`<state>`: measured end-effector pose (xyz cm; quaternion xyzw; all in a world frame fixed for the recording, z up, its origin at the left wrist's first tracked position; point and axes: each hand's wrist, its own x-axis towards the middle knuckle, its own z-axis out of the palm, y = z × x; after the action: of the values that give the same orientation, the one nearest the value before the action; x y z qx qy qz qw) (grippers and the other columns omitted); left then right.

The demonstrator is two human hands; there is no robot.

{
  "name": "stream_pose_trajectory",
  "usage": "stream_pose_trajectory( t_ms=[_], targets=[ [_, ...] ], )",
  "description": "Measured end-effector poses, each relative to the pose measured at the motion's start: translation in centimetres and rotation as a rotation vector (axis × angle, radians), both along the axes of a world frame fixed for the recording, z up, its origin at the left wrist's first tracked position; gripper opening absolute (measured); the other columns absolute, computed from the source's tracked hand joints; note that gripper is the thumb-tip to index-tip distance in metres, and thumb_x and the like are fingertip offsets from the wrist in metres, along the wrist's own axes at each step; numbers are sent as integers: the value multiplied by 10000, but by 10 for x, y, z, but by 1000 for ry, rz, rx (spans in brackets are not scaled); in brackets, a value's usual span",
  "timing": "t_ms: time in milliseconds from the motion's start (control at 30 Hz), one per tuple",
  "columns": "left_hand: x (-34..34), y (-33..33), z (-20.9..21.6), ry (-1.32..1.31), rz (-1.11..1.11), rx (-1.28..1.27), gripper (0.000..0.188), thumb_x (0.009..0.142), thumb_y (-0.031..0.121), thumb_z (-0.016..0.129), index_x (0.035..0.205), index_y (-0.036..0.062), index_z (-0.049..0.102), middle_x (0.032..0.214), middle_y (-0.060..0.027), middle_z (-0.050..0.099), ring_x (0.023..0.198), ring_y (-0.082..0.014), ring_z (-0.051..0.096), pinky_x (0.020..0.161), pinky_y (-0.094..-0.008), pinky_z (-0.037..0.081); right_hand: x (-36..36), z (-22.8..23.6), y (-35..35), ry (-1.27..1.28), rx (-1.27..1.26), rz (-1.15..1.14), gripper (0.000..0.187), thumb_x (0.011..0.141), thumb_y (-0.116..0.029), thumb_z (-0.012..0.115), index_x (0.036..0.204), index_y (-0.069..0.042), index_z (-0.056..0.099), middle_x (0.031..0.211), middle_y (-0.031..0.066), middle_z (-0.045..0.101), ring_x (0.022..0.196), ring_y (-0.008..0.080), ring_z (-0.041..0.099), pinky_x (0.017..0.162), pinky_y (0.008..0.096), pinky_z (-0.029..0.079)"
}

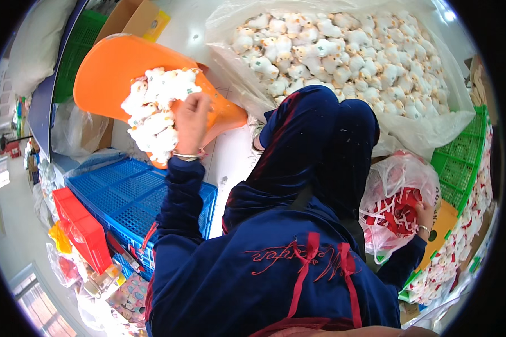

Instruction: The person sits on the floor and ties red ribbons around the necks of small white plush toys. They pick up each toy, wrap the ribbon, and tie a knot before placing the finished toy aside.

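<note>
Crates and sacks crowd this packing corner: a blue crate point(123, 191) and a red box point(81, 230) at lower left, a green crate point(461, 157) at right, and a big clear sack point(253, 95) of small white toys across the top.

Your own hands do not show, so you cannot tell their fingers. A co-worker in a dark blue hooded top point(275, 264) bends away from you and fills the middle.

The co-worker's hand at upper left point(191, 121) has its fingers curled down into a heap of white plush toys point(157, 106), which lies in a tilted orange tub point(107, 73). The heap runs from upper right to lower left, just left of that hand.

The co-worker's hand at right point(425, 215) rests against a clear bag of red pieces point(396, 208); its fingers are mostly hidden.

From where you stand, the co-worker's back lies between you and both the tub and the sack.
</note>
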<state>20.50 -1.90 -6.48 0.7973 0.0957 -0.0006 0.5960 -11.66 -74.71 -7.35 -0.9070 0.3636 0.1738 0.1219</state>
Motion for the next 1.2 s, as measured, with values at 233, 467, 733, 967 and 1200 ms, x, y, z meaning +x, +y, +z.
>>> stream_pose_trajectory(
  t_ms=[233, 467, 733, 967, 1200],
  targets=[
    [18, 130, 4, -96, 159, 638, 478, 852, 209, 756, 1251, -9, 605, 1163, -191, 663, 1105, -302, 631, 975, -403, 492, 13, 73, -48, -682, -343, -19, 397, 1045, -310, 539, 1173, 27, 705, 1121, 120, 728, 1044, 202, 660, 899, 323, 497],
    [-29, 155, -41, 50, -345, 1170, 991, 678, 233, 842, 1520, 24, 362, 1458, -269, 459, 1443, -412, 333, 1201, -538, 222, 87, 156, 68, -1061, -220, -232, 439, 1082, -372, 500, 1246, -13, 693, 1068, 44, 683, 944, 125, 601, 830, 268, 472],
    [3, 162, -71, 55, -158, 1271, 657, 682, 183, 815, 1298, 126, 595, 1312, -141, 570, 1261, -431, 458, 1046, -491, 465, 147, 140, 123, -1086, -27, 116, 346, 1087, -249, 504, 1091, 40, 694, 783, -26, 488, 719, 61, 445, 649, 229, 355],
    [18, 186, -34, -60, -113, 996, 221, 745, 96, 707, 964, 67, 707, 1062, -158, 667, 1033, -384, 633, 939, -436, 515, 162, 145, 159, -1166, 155, 71, 308, 1083, -212, 499, 1035, 43, 665, 760, -29, 460, 691, 63, 405, 624, 235, 322],
    [29, 162, 26, -143, -2, 683, 225, 826, 117, 701, 1034, 34, 731, 947, -119, 743, 859, -196, 711, 801, -323, 551, 162, 129, 160, -1177, 308, 59, 293, 1082, -201, 501, 1026, 39, 661, 754, -31, 450, 685, 62, 386, 615, 229, 293]
  ],
)
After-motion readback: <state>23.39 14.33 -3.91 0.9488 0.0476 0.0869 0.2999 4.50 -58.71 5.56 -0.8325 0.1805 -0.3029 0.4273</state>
